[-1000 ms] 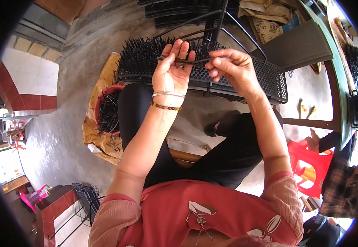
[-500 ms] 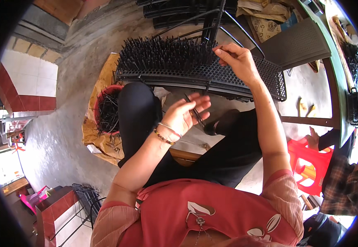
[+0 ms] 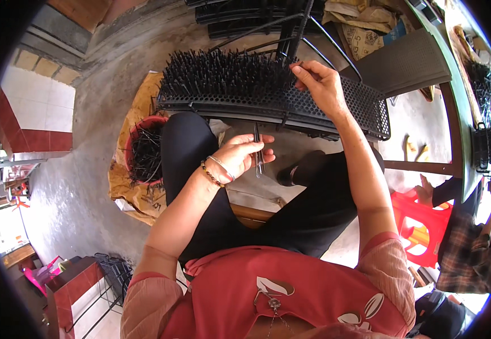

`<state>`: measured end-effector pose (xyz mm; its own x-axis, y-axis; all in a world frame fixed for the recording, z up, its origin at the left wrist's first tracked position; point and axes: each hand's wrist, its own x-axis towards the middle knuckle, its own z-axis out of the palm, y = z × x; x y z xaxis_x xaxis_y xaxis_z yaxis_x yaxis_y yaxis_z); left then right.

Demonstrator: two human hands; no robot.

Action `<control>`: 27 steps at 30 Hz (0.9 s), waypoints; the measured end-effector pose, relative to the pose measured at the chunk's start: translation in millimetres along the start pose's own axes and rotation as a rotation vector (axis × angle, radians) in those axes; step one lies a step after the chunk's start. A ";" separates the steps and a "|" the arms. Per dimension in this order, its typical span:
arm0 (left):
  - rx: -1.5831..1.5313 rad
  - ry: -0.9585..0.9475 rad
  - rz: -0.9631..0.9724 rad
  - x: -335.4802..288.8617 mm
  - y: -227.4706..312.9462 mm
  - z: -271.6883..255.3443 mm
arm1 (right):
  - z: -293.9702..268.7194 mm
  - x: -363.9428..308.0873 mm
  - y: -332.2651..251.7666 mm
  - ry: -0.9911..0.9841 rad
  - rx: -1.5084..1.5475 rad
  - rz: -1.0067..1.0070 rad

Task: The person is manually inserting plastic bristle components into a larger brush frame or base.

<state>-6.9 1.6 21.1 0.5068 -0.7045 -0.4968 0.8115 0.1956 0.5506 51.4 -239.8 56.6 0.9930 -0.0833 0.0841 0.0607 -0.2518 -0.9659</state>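
Several thin black sticks lie between the thumb and fingers of my left hand, over the gap between my knees. My right hand is closed in a pinch at the right end of a dense block of upright black sticks; what its fingertips hold, if anything, is too small to make out. Those upright sticks stand in the holes of a long black perforated rack, whose right part shows bare holes. Beside my left knee, a red tub holds a heap of loose black sticks.
Brown paper sacking lies under the tub. Black metal bars rise behind the rack, and a grey perforated panel leans at its right. Another person's hand shows at the right by a red plastic stool.
My left hand has shifted slightly left, and the sticks in it have turned from slanting to nearly upright in the picture. My right hand stays pinched at almost the same place by the rack.
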 end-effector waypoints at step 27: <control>0.136 -0.047 -0.024 20.1 -6.7 -12.4 | 11.5 -4.2 8.6 -0.020 -0.500 -0.569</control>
<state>1.5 -5.4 -1.0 0.4713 -0.7393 -0.4810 0.7745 0.0861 0.6266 49.0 -230.5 45.1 0.8244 0.2064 0.5270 0.5155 -0.6581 -0.5487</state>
